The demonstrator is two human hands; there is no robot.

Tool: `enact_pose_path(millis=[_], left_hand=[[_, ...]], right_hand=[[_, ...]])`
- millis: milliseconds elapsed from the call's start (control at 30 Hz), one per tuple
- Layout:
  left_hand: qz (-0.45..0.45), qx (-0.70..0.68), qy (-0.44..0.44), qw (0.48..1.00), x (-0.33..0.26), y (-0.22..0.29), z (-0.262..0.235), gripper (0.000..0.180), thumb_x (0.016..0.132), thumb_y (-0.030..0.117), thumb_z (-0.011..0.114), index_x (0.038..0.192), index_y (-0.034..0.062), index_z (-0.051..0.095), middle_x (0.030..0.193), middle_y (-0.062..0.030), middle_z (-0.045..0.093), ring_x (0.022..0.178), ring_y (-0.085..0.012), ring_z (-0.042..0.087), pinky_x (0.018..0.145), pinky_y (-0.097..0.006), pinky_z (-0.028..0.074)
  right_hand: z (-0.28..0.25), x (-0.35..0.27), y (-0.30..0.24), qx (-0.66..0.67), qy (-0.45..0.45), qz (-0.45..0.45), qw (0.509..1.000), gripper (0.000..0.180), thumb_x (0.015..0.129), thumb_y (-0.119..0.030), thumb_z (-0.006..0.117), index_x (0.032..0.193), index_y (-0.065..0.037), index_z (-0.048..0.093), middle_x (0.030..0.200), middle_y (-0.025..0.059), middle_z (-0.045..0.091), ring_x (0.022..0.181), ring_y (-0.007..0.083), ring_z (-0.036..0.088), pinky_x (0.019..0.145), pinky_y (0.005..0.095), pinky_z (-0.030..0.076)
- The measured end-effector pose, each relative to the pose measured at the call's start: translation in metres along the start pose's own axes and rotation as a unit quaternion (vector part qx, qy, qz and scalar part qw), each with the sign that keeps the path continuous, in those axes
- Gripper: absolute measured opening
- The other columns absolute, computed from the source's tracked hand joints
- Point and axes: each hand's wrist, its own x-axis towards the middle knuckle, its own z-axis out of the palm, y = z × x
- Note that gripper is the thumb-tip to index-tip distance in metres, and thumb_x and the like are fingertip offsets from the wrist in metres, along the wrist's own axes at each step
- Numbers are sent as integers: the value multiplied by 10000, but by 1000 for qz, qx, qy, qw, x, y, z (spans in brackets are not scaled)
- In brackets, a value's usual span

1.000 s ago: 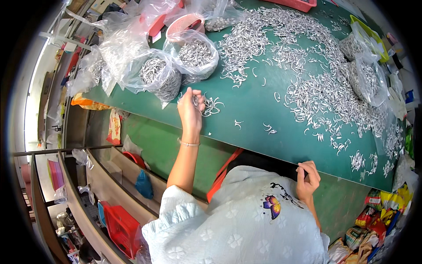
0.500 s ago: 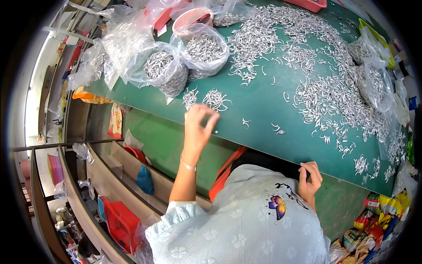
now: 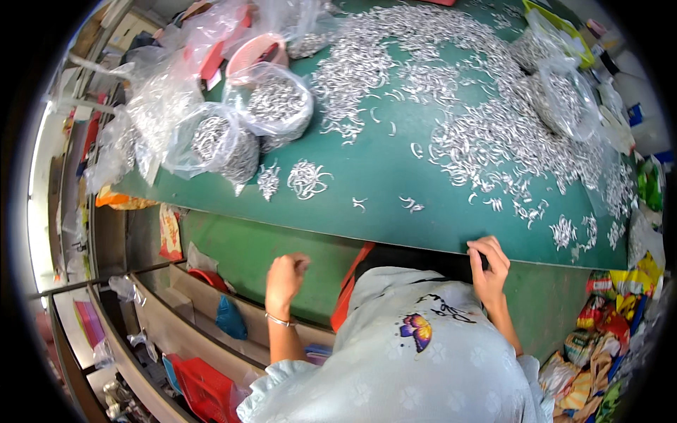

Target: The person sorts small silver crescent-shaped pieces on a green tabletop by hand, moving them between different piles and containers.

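My left hand (image 3: 285, 280) hangs over the floor, short of the table's front edge, its fingers curled into a loose fist. Whatever it holds, if anything, is hidden. At the table edge my right hand (image 3: 489, 268) has its fingers bent inward, and I cannot make out anything in them. Small curved silvery pieces (image 3: 486, 134) lie spread in a wide heap over the green table (image 3: 338, 169). Left of the heap sit a round little pile (image 3: 307, 179) and a narrower pile (image 3: 269, 181). A few loose pieces (image 3: 411, 204) lie near the front edge.
Two clear bags of silvery pieces, a nearer bag (image 3: 218, 144) and a farther bag (image 3: 273, 102), stand at the left. Behind them is a pink basket (image 3: 247, 58). More bags (image 3: 564, 99) line the right side. Wooden shelving (image 3: 190, 328) and a red crate (image 3: 204, 388) lie lower left.
My left hand has drawn back from the small piles to below the table edge, and its fingers have curled in. The view has shifted; my right hand stays by the edge.
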Motion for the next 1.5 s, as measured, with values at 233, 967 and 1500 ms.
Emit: enact_pose_path(millis=[233,967,1500], left_hand=[[164,-50,23,985,3,41,-5,240,779,-133,518,878,16,677,889,-171,634,884,-352,638,775,-373,510],[319,-95,70,940,44,157,69,535,744,26,761,1234,-3,550,1187,-166,522,1064,-350,512,934,-414,424],[364,-37,157,917,42,147,81,407,781,24,725,1169,89,621,1200,-103,545,1224,-315,476,1067,-577,297]], right_hand=[[-2,50,14,-244,-51,13,968,532,739,-155,788,1228,-64,601,1297,148,485,1216,351,424,1010,462,335],[-25,112,63,-335,-1,-1,942,417,815,-161,725,1198,-69,587,1293,163,487,1208,377,437,1006,497,336],[-2,115,54,-359,-62,4,931,540,854,-289,701,1333,-95,542,1448,174,401,1365,395,335,1117,541,239]])
